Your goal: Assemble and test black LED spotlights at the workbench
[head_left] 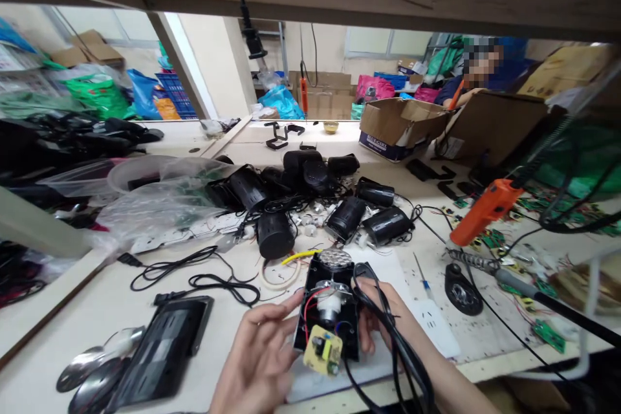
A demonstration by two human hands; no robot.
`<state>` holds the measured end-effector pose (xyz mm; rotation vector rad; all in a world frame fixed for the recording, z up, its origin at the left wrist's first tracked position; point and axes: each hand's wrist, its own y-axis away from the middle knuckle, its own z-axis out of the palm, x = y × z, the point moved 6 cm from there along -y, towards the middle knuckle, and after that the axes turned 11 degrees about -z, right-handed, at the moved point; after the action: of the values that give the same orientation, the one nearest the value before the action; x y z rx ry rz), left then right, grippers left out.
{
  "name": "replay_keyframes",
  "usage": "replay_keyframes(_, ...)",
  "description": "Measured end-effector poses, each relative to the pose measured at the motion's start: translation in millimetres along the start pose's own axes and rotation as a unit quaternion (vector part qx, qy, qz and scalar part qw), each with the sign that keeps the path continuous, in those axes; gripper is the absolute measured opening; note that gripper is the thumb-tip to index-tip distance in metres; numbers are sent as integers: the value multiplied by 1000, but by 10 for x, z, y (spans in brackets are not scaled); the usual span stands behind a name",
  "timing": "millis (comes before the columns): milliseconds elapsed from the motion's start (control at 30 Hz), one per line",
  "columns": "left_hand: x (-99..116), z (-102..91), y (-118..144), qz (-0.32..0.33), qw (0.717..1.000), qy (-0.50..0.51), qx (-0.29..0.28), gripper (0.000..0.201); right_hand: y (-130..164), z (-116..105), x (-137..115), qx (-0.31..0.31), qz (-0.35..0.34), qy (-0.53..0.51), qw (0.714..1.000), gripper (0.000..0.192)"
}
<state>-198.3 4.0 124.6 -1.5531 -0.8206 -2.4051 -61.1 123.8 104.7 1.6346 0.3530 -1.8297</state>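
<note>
Near the table (97,284) edge, my left hand (259,362) and right hand (383,317) clasp the open black housing (330,310). Its loose circuit board (323,350) dangles on thin wires; I judge a tug from the black cord (398,343) could snap them.

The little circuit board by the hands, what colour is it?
The circuit board is yellowish with a green part on it, shown in the head view.

The open housing (330,310) held between the left hand (257,362) and right hand (383,317) looks like matt black plastic; its small circuit board (323,350) is a dull yellow laminate; the motor (330,305) inside shows bright metal; the cord (388,330) is glossy black rubber; the table (97,310) is smooth pale laminate; the boxes (402,126) are rough brown cardboard; the screwdriver (485,210) is shiny orange plastic.
</note>
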Motion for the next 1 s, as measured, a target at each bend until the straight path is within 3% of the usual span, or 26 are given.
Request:
replay_keyframes(100, -210, 255, 42, -172, 980, 67, -72, 45, 256, -94, -32, -19, 10, 34, 999, 54)
replay_keyframes(233, -600, 600, 217, -360, 918, 76, -150, 75, 642, -251, -88, -4, 2, 112, 994, 59)
replay_keyframes(400, -881, 879, 342, -423, 872, 138, -205, 67, 1224, -650, -286, 12, -42, 219, 975, 56)
replay_keyframes(500, -1033, 1021, 423, -466, 845, 141, -222, 62, 1555, -1053, -506, 96, -114, 278, 949, 51)
replay_keyframes(567, -1173, 1138, 487, -501, 819, 133, -247, 59, 1689, -1275, -674, 157, -180, 331, 913, 41)
replay_keyframes(633, -1372, 1266, 558, -548, 778, 106, -287, 61, 1684, -1384, -803, 175, -245, 399, 866, 26)
replay_keyframes(733, -1770, 1406, 598, -612, 724, 40, -318, 70, 1400, -1387, -827, 115, -319, 486, 806, 15)
replay_keyframes(800, -2046, 1471, 543, -624, 721, 10, -302, 68, 1134, -1337, -728, 36, -347, 546, 762, 16)
replay_keyframes(900, -2384, 1561, 431, -622, 738, 14, -261, 63, 828, -1365, -570, 0, -345, 576, 741, 22)
replay_keyframes(1000, -2590, 1625, 350, -613, 756, 35, -228, 57, 720, -1336, -492, -35, -343, 597, 725, 22)
